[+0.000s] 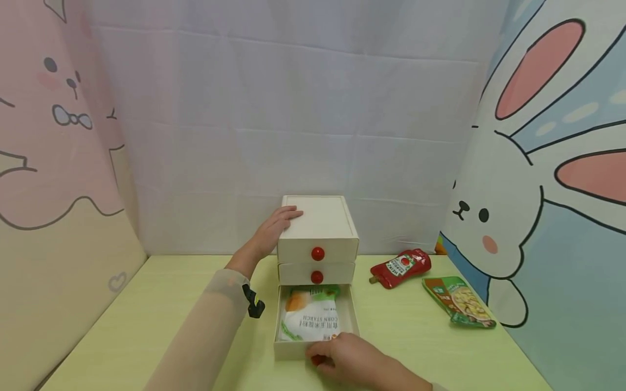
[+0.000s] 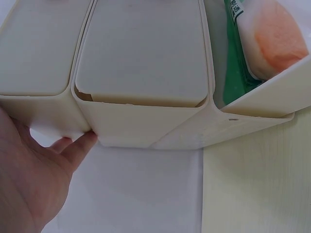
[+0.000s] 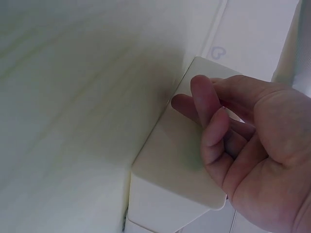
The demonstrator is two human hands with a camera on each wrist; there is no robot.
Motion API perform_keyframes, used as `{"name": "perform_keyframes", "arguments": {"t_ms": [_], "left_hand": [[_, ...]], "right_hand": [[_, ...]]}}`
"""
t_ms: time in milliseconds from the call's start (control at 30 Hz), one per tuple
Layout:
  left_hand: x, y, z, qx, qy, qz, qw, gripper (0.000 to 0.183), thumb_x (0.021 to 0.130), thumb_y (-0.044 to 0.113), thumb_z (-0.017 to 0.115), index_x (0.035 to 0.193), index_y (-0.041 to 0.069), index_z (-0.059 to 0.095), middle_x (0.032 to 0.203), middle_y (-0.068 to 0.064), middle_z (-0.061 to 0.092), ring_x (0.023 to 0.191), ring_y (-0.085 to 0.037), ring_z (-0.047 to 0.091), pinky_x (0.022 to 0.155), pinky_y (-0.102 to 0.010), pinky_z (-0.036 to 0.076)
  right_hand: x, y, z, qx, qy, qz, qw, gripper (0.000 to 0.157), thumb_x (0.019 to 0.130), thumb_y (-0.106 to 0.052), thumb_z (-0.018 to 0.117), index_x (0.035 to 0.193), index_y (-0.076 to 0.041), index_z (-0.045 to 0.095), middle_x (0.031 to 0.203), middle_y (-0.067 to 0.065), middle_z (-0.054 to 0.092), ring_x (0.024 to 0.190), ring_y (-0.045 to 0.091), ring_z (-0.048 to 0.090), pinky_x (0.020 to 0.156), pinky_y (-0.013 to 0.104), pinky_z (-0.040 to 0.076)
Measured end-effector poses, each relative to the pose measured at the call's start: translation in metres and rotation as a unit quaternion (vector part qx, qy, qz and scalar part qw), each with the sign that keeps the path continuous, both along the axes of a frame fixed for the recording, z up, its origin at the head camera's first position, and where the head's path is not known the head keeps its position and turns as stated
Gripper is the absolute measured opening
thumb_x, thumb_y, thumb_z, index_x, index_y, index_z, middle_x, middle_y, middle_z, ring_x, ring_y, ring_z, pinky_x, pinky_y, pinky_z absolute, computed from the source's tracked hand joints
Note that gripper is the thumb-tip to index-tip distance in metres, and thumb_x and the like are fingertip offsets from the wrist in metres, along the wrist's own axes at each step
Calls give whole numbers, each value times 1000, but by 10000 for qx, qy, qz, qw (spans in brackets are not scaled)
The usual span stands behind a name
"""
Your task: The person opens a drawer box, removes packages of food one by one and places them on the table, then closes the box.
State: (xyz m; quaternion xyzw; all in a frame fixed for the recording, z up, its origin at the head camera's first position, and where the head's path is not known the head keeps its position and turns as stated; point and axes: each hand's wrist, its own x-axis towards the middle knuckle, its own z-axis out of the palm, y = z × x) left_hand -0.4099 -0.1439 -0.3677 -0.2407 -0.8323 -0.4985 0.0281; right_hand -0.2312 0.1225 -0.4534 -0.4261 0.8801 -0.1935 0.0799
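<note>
A white drawer cabinet [image 1: 320,217] with red knobs stands against the back cloth, its bottom drawer [image 1: 288,352] pulled out. Inside that drawer lies a white and green bag of corn starch [image 1: 313,315], partly visible in the left wrist view too. My left hand [image 1: 275,228] rests on the cabinet's upper left edge, fingers extended over the top. At the drawer's front, my right hand [image 1: 354,355] grips the bottom red knob [image 1: 319,360] with curled fingers. In the right wrist view those fingers hide the knob against the drawer front [image 3: 170,155].
To the right of the cabinet lies a red Heinz ketchup pouch [image 1: 403,267]. Farther right, near the table's edge, is a green and brown food packet [image 1: 459,302]. A rabbit-print cloth [image 1: 508,228] hangs along the right side, and a pink one [image 1: 58,136] along the left.
</note>
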Motion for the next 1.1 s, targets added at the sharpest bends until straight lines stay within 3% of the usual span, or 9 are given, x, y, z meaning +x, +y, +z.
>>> {"name": "perform_keyframes", "arguments": {"t_ms": [633,1100], "left_hand": [[1,1,2,-21,-59,59,10000,54,117,22,29,165,8,50,182,-9,26,172,-37,14,136,-67,12],[2,0,2,-61,-74,130,9999,54,116,22,30,165,10,51,182,-7,28,172,-36,15,136,-67,13]], "right_hand": [[16,4,5,175,-751,31,9970,15,107,-23,74,120,-26,78,93,-22,64,79,-6,54,75,13,50],[21,6,4,161,-671,283,9972,17,108,-24,73,124,-24,78,94,-22,65,80,-8,55,74,13,50]]}}
